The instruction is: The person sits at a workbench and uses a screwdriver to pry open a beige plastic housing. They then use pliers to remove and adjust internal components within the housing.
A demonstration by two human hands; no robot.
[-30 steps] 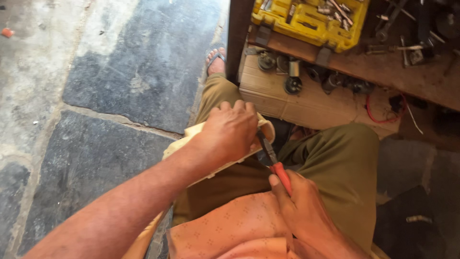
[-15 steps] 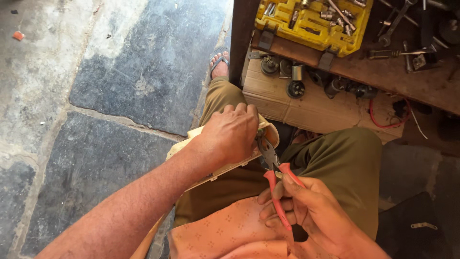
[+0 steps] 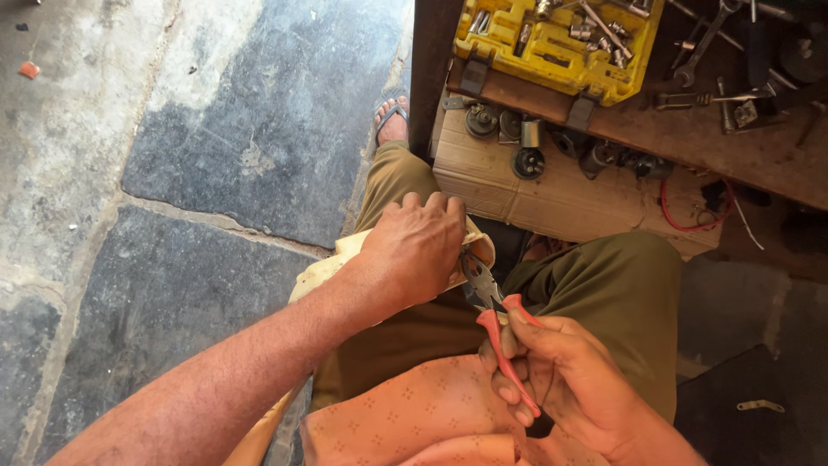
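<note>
I sit with olive trousers (image 3: 604,285) over a stone floor. My left hand (image 3: 418,246) presses down on a pale yellow cloth (image 3: 332,267) lying across my left thigh; what lies under the palm is hidden. My right hand (image 3: 565,384) grips the red handles of a pair of pliers (image 3: 492,306). The dark jaws point up toward the edge of my left hand and meet something there that I cannot make out.
A wooden bench (image 3: 733,147) stands ahead with a yellow socket tool case (image 3: 552,43), wrenches (image 3: 703,43) and loose metal parts (image 3: 526,155) on a cardboard box (image 3: 552,203). A red wire (image 3: 690,220) lies at the right. My sandalled foot (image 3: 392,121) rests on the dark stone slabs (image 3: 259,129).
My right hand has slid back along the pliers, so more of the red handles shows. My left hand stays pressed on the cloth.
</note>
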